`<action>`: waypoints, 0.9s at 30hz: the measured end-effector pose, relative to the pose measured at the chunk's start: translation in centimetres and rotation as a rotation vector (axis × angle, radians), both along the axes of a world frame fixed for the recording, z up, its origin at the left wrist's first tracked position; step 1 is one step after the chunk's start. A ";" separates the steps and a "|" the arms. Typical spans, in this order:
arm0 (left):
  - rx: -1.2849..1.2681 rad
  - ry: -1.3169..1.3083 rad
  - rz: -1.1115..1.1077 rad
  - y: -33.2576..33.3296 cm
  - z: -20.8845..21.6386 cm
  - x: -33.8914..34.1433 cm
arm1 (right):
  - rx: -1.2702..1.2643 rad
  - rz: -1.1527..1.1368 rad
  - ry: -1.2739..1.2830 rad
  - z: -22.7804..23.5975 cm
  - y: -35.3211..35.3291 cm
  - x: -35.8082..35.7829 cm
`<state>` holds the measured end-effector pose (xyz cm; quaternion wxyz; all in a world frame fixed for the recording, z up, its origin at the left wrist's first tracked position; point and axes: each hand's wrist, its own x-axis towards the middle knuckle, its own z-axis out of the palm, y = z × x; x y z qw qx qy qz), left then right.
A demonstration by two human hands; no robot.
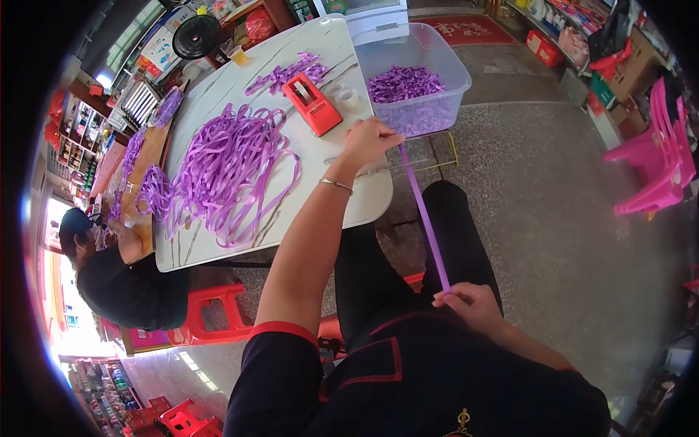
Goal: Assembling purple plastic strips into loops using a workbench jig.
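A purple ribbon point(424, 217) runs taut between my two hands, slanting from the table's corner down over my lap. My left hand point(371, 140) pinches its upper end near the table's right edge. Over my right thigh, my right hand point(470, 304) grips the lower end between thumb and fingers. A big loose heap of purple ribbons point(229, 171) lies on the white marbled table point(342, 193), left of my left forearm. Beyond my left hand stands a red tape dispenser point(312, 103), with clear tape rolls point(345, 95) beside it.
A clear plastic bin point(455, 95) filled with folded purple pieces point(404, 84) stands right of the table on a wire stand. More purple pieces point(291, 73) lie behind the dispenser. Another person point(120, 273) sits at the left. Pink chairs point(659, 153) stand at the right.
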<state>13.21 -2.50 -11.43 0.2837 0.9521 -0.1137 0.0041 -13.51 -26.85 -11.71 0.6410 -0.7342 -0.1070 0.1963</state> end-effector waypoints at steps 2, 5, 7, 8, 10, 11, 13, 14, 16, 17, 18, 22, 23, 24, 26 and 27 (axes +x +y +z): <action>0.000 0.014 -0.005 -0.1 0.1 0.1 | 0.117 -0.093 0.105 -0.6 0.0 -0.7; 0.023 0.021 -0.016 -0.3 0.4 0.0 | 0.058 -0.073 0.058 -0.7 -0.2 -0.7; 0.047 0.011 -0.025 -0.4 0.7 -0.2 | 0.071 -0.067 -0.077 -1.0 0.1 -0.6; 0.057 0.011 -0.019 -0.4 0.6 -0.2 | 0.083 -0.058 -0.213 -1.1 0.2 -0.7; 0.068 0.009 -0.014 -0.3 0.4 -0.2 | -0.007 -0.056 -0.342 -1.4 0.2 -0.8; 0.051 -0.041 -0.029 -0.2 0.2 -0.2 | -0.098 -0.051 -0.468 -1.5 0.3 -0.9; 0.033 -0.093 -0.044 0.0 -0.1 0.0 | -0.134 -0.030 -0.471 -1.2 0.2 -1.2; 0.037 -0.002 -0.019 -0.1 0.1 0.0 | -0.172 -0.010 -0.473 -1.1 0.1 -1.2; 0.038 0.087 0.005 -0.2 0.3 0.0 | -0.155 -0.005 -0.452 -1.2 0.1 -1.1; 0.051 0.029 -0.007 -0.2 0.3 -0.1 | -0.134 0.003 -0.430 -1.2 0.1 -1.1; 0.064 -0.029 -0.019 -0.2 0.3 -0.2 | -0.137 0.005 -0.431 -1.2 0.2 -1.2; 0.047 0.095 0.015 -0.2 0.5 -0.1 | -0.148 0.028 -0.379 -1.5 0.2 -1.2; 0.048 0.096 0.017 -0.2 0.5 -0.1 | -0.155 0.041 -0.359 -1.5 0.2 -1.2; 0.049 0.096 0.020 -0.1 0.4 -0.1 | -0.157 0.044 -0.359 -1.6 0.1 -1.2; 0.038 0.087 0.019 0.0 0.4 -0.1 | -0.112 0.045 -0.272 -1.9 -0.2 -1.4; 0.029 0.077 0.016 0.0 0.3 -0.1 | -0.115 0.047 -0.272 -2.2 -0.3 -1.4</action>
